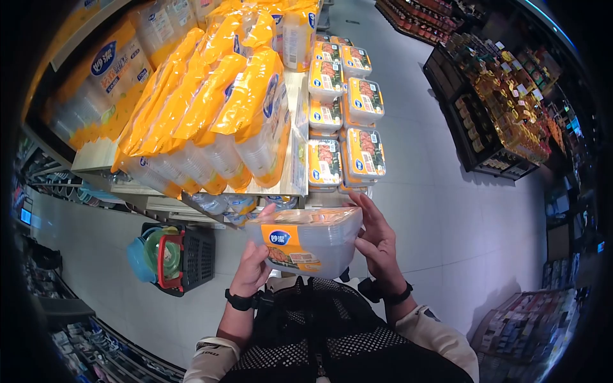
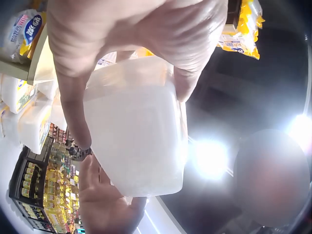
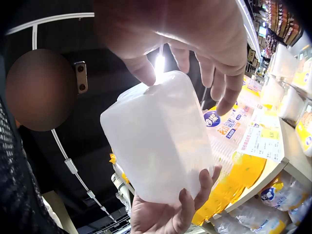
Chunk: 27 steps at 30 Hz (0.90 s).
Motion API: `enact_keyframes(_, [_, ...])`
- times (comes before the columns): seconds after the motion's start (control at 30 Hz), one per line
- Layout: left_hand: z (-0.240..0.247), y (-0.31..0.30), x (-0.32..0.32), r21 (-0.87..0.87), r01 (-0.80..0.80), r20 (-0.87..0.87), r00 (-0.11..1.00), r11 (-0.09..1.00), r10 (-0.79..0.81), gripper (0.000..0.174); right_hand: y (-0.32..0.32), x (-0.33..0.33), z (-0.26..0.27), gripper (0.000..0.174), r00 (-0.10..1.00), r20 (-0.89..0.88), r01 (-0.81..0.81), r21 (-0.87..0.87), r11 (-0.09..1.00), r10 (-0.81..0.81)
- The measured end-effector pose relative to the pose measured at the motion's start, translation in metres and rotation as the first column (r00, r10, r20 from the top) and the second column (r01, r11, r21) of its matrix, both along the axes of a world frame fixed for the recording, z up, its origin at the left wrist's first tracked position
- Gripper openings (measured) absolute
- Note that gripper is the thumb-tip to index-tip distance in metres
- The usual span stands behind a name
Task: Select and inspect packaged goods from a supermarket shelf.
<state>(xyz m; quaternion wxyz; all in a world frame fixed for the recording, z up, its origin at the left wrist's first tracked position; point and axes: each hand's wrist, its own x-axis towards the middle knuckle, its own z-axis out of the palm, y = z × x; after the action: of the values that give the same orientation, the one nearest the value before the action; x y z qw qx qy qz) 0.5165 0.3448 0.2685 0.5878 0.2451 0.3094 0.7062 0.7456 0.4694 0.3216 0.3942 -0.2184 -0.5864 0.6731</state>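
Note:
A wrapped pack of clear plastic food containers (image 1: pixel 310 252) with an orange label is held up before the person's chest. The left hand (image 1: pixel 253 267) grips its left end, thumb on the near side and fingers behind. At the other end is the right hand (image 1: pixel 381 244), its thumb at the pack's edge and its fingers spread loosely. The right wrist view shows the pack's milky underside (image 3: pixel 156 141), with the right thumb (image 3: pixel 141 70) right at its edge and the other fingers extended apart from it. Left fingers wrap the pack (image 2: pixel 136 131) in the left wrist view.
Stacks of similar container packs (image 1: pixel 365 153) stand just beyond the hands. Left of them, a shelf (image 1: pixel 287 182) carries yellow-topped bags of plastic cups (image 1: pixel 211 108). On the floor at left sits a black basket (image 1: pixel 201 258) with colored basins. A dark display stand (image 1: pixel 469 127) is at right.

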Motion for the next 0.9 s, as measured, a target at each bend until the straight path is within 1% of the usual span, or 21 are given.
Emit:
enact_keyframes(0.03, [0.001,-0.001,-0.001,0.030,-0.043,-0.021,0.999,0.999,0.044,0.107,0.000,0.001,-0.003,0.077,0.999,0.020,-0.049,-0.072,0.996,0.051])
enact_keyframes(0.07, [0.002,-0.002,-0.002,0.033,-0.043,-0.023,0.999,0.999,0.044,0.107,0.000,0.002,-0.008,0.077,0.999,0.018,-0.050,-0.069,0.996,0.051])
enact_keyframes(0.13, [0.003,-0.003,-0.004,0.083,-0.029,-0.024,0.999,0.996,0.031,0.110,-0.001,0.005,-0.016,0.084,0.991,0.009,-0.129,-0.215,0.968,0.134])
enact_keyframes(0.17, [0.004,-0.004,-0.003,0.086,-0.029,-0.025,0.999,0.996,0.031,0.110,-0.002,0.007,-0.017,0.084,0.991,0.009,-0.129,-0.212,0.969,0.134])
enact_keyframes(0.23, [0.008,-0.005,-0.003,0.060,-0.032,-0.030,0.999,0.998,0.034,0.115,-0.003,0.007,-0.016,0.102,0.983,-0.036,-0.182,-0.292,0.939,0.179])
enact_keyframes(0.27, [0.010,-0.005,-0.003,0.067,-0.032,-0.034,0.999,0.997,0.034,0.115,-0.004,0.007,-0.016,0.102,0.983,-0.039,-0.183,-0.285,0.941,0.180])
enact_keyframes(0.33, [0.016,-0.002,-0.004,0.094,-0.029,-0.129,0.991,0.995,0.041,0.118,-0.005,0.008,-0.013,0.119,0.978,-0.068,-0.206,-0.282,0.937,0.195])
enact_keyframes(0.37, [0.015,-0.001,-0.004,0.088,-0.021,-0.189,0.981,0.996,0.038,0.125,-0.005,0.008,-0.010,0.119,0.978,-0.071,-0.206,-0.275,0.939,0.194])
enact_keyframes(0.4, [0.015,0.000,-0.005,0.094,-0.020,-0.192,0.981,0.995,0.038,0.125,-0.005,0.008,-0.008,0.123,0.978,-0.075,-0.209,-0.281,0.937,0.196])
enact_keyframes(0.43, [0.014,0.000,-0.005,0.095,0.003,-0.258,0.966,0.995,0.021,0.126,-0.004,0.008,-0.006,0.128,0.977,-0.080,-0.212,-0.288,0.934,0.197])
enact_keyframes(0.47, [0.013,0.001,-0.006,0.094,0.026,-0.324,0.946,0.995,0.006,0.127,-0.005,0.009,-0.002,0.128,0.977,-0.082,-0.212,-0.282,0.936,0.197])
enact_keyframes(0.53, [0.013,0.003,-0.007,0.112,0.041,-0.349,0.937,0.993,0.001,0.131,-0.006,0.009,0.004,0.130,0.981,-0.076,-0.195,-0.298,0.934,0.181])
enact_keyframes(0.6, [0.013,0.003,-0.008,0.109,0.071,-0.462,0.887,0.992,-0.013,0.132,-0.004,0.010,0.000,0.131,0.980,-0.080,-0.199,-0.278,0.940,0.183])
enact_keyframes(0.77, [0.008,0.004,-0.008,0.063,0.086,-0.425,0.904,0.994,-0.051,0.134,-0.001,0.012,-0.001,0.132,0.979,-0.059,-0.203,-0.246,0.948,0.194])
enact_keyframes(0.83, [0.008,0.004,-0.010,0.032,0.116,-0.498,0.863,0.993,-0.085,0.135,0.000,0.011,-0.003,0.130,0.980,-0.041,-0.201,-0.233,0.951,0.197])
enact_keyframes(0.9, [0.008,0.004,-0.010,0.028,0.127,-0.501,0.860,0.992,-0.096,0.135,0.000,0.012,-0.003,0.129,0.980,-0.041,-0.201,-0.232,0.952,0.197])
